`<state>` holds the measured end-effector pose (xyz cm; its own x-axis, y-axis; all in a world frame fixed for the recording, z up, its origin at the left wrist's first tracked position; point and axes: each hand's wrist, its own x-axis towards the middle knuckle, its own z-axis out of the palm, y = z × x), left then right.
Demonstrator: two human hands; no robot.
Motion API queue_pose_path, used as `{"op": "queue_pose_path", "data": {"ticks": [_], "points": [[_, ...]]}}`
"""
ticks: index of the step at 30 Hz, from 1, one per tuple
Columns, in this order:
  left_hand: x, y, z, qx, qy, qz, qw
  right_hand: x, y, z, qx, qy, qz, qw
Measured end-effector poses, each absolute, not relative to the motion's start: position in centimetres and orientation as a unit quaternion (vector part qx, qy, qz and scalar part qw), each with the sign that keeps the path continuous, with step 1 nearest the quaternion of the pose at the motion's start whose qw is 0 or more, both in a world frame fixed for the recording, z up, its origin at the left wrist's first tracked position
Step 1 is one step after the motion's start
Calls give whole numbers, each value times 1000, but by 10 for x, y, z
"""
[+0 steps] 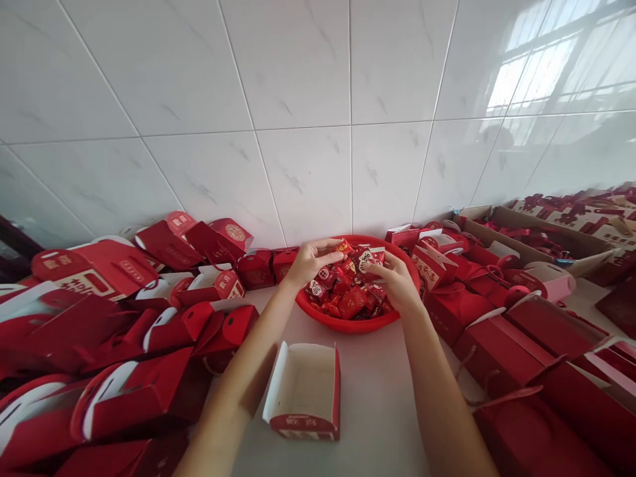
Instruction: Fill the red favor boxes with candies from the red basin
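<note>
white wall tiles [308, 169] stand behind; left grip [307, 264] pinches a red packet [344, 246], right grip [399, 281] a cream-patterned packet [366, 259].

1. We observe wrapped candies [352, 303]: glossy, plastic-looking film.
2. We class the basin [348, 325] as smooth, shiny plastic.
3. We note the open gift box [307, 374]: paperboard, matt inside.
4. We find the wall tiles [303, 66] smooth, reflective.
5. We record the carton [589, 264]: matt cardboard.

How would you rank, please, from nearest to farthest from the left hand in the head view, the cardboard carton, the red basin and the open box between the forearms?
From the left hand:
1. Red basin: right at the hand, which is over its left side.
2. Open box: in front of the basin, towards the camera.
3. Cardboard carton: far off to the right.
</note>
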<state>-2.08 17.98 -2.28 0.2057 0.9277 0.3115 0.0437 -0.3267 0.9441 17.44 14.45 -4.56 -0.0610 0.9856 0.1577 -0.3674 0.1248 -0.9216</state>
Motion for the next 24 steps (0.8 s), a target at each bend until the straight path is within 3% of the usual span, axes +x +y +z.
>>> {"op": "queue_pose_path", "data": {"ticks": [4, 10, 12, 18, 24], "points": [[-59, 127, 7, 699, 385, 452, 399, 172, 131, -31, -302, -520, 575, 554], [-84, 50, 41, 858, 372, 100, 338, 167, 111, -14, -265, -587, 574, 506], [-79, 37, 41, 858, 397, 46, 322, 164, 103, -9, -261, -609, 567, 490], [-74, 30, 31, 832, 504, 49, 228, 163, 81, 9, -241, -696, 540, 408], [-76, 39, 23, 820, 507, 33, 263, 156, 66, 19, -246, -780, 479, 320]]}}
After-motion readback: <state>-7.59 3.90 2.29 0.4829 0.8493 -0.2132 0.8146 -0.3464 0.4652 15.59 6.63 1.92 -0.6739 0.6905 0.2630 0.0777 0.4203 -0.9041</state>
